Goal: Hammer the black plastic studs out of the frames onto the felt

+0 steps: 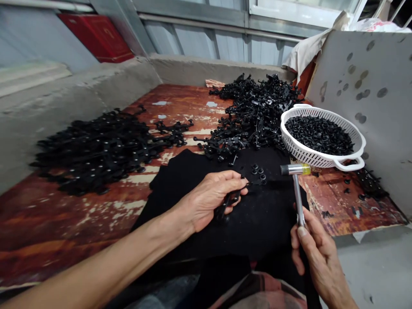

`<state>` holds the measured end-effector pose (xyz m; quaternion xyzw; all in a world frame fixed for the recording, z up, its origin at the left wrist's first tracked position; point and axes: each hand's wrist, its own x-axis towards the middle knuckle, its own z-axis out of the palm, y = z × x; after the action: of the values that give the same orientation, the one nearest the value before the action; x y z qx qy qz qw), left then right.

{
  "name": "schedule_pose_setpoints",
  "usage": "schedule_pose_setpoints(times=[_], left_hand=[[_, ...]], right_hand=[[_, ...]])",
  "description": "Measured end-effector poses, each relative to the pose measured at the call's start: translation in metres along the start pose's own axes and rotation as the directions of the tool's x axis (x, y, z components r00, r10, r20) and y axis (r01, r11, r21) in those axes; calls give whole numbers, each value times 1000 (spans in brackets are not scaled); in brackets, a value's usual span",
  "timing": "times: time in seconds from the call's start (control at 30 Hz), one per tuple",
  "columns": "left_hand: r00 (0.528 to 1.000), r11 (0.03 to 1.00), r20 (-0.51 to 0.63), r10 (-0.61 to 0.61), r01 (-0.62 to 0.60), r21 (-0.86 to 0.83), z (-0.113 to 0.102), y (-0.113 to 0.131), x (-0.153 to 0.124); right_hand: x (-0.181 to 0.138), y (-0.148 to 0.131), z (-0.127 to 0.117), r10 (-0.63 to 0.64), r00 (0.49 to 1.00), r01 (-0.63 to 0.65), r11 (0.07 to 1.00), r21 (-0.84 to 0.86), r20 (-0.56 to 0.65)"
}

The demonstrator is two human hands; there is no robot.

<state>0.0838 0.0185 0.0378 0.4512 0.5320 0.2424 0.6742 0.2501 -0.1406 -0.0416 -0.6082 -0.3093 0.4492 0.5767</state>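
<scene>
My left hand point(209, 199) grips a black plastic strip part point(229, 202) and presses it down on a black cloth point(257, 219). My right hand point(317, 253) holds the metal handle of a small hammer point(296, 184); its head, with a yellow band, hovers to the right of the strip, a little above the cloth. A few small black round caps point(258, 170) lie on the cloth just beyond my left fingertips.
A white slotted basket point(298, 148) full of small black caps stands at the right. One pile of black plastic parts point(257, 111) lies behind the cloth, another pile point(96, 148) at the left. The worn red table point(80, 219) is walled by grey boards.
</scene>
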Motion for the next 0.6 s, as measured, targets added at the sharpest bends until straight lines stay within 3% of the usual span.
schedule_pose_setpoints(times=[0.3, 0.6], left_hand=[[990, 997, -137, 24, -13, 81, -2, 0, 11], [985, 987, -165, 48, -22, 158, 2, 2, 17]], right_hand=[[-2, 2, -1, -9, 1000, 9, 1000, 1, -8], [-4, -6, 2, 22, 999, -21, 1000, 13, -28]])
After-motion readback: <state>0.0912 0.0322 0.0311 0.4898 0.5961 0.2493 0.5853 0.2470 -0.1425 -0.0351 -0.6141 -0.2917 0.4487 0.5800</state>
